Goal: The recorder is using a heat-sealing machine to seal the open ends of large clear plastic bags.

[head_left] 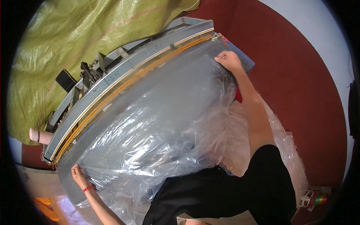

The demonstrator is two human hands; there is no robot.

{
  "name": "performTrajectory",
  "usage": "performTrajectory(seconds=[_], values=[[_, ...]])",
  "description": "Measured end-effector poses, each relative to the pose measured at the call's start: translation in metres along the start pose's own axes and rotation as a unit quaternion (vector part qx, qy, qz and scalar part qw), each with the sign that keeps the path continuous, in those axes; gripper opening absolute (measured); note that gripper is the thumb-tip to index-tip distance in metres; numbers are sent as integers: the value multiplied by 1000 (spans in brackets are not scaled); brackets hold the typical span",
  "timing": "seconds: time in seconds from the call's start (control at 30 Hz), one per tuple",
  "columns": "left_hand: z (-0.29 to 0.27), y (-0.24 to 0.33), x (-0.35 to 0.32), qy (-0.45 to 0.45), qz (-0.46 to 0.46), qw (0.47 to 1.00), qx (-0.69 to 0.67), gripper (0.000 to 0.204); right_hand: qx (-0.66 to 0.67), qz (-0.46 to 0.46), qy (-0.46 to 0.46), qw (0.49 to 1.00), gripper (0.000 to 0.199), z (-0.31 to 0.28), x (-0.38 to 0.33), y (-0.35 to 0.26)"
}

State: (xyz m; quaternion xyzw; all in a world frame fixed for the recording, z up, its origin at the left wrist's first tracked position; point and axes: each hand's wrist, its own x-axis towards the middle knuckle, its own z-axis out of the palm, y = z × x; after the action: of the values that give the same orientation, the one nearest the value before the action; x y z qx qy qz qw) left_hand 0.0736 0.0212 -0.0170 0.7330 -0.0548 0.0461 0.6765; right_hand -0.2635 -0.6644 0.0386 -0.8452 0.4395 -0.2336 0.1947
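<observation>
I see my right hand [228, 60] fisted on the clear plastic sheet [161, 123] at upper right, my left hand [78, 176] pinching its corner at lower left; it spreads mid-frame over the grey sealing machine [123, 71], green tarp [75, 33] behind

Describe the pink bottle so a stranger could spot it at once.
Find the long grey machine under the clear plastic sheet. At its end near the left hand a pale pink bottle lies sideways, the only pink thing there.

Clear plastic sheet [157, 127], grey machine [123, 71] (yellow strip)
</observation>
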Motion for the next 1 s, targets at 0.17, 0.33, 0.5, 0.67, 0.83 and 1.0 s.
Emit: performTrajectory(seconds=[0.17, 0.33, 0.5, 0.67, 0.83, 1.0], values=[[-3, 2, -3, 28, -12, 999, -11, 14, -30, 41, 73, 996, 37, 59, 15, -26], [12, 20, -16, 8, 17, 998, -52, 10, -42, 107, 110, 987, 25, 74, 17, -36], [3, 58, -26, -113, -73, 990, 48, 3, -162, -18, 116, 980, 20, 73, 15, -30], [-59, 71, -20, -357, 44, 823, 439, 5, -228, -90, 146, 958, 24, 51, 35, 40], [-177, 89, 2, -300, -174, 839, 418, 8, -254, 48, 149, 954, 31, 36, 85, 131], [-231, 166, 41, 130, 89, 784, 600, 13, -264, 39, 145, 953, 31, 37, 94, 154]])
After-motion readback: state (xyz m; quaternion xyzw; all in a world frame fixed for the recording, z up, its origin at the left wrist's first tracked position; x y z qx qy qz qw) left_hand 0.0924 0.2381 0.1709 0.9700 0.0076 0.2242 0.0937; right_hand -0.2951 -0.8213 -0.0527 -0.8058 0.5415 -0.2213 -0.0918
